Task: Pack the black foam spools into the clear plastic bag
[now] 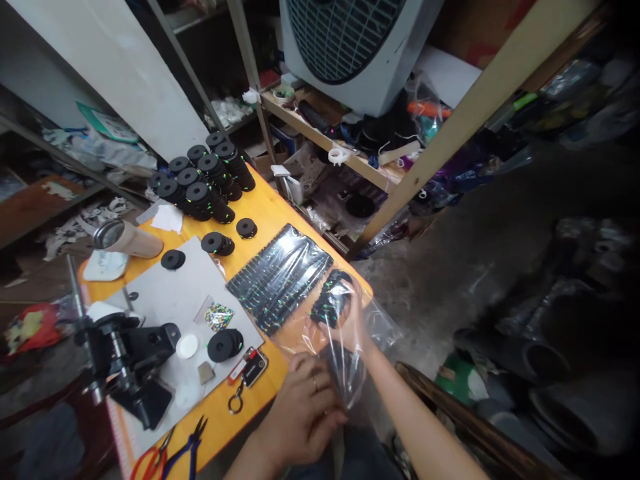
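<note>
My right hand (356, 319) reaches inside a clear plastic bag (345, 360) at the table's near right corner, its fingers wrapped round a stack of black discs with glittery specks (331, 300). My left hand (303, 410) pinches the mouth of the same bag at the table's front edge, with a ring on one finger. Just left of the bag lies a flat clear-wrapped sheet of rows of black discs (280, 277).
Orange table (273, 210) holds tall stacks of black discs (205, 180) at the far end, loose discs, a grey mat (165, 293), a black press tool (133, 363), pliers (185, 450), keys (247, 373) and a metal flask (127, 238). A fan (350, 47) and cluttered shelves stand behind.
</note>
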